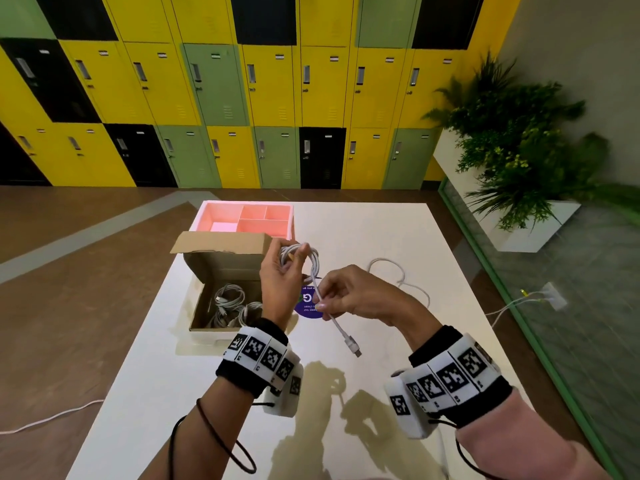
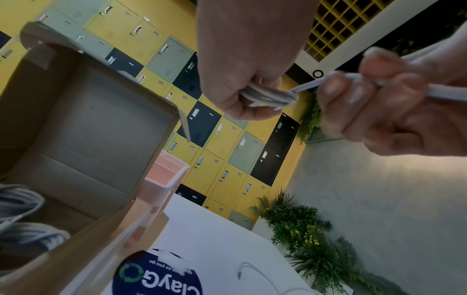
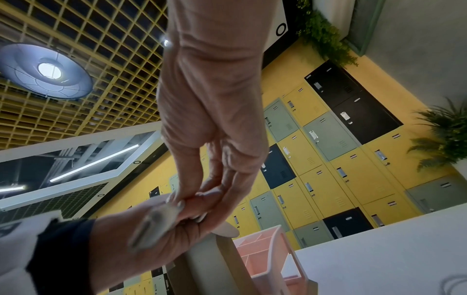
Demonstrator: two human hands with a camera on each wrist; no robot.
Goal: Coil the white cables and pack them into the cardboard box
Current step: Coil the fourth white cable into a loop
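My left hand (image 1: 289,268) is raised over the table and grips a small coil of white cable (image 1: 300,255) beside the open cardboard box (image 1: 221,263). The coil (image 2: 271,98) shows bunched in that fist in the left wrist view. My right hand (image 1: 322,303) pinches the coil's loose tail just below it, and the plug end (image 1: 354,348) hangs down free. Several coiled white cables (image 1: 228,301) lie inside the box. Another white cable (image 1: 398,275) lies uncoiled on the table to the right.
A pink divided tray (image 1: 246,219) stands right behind the box. A round purple sticker (image 1: 308,306) is on the white table (image 1: 381,230) under my hands. A planter (image 1: 512,161) stands far right. Lockers fill the back wall.
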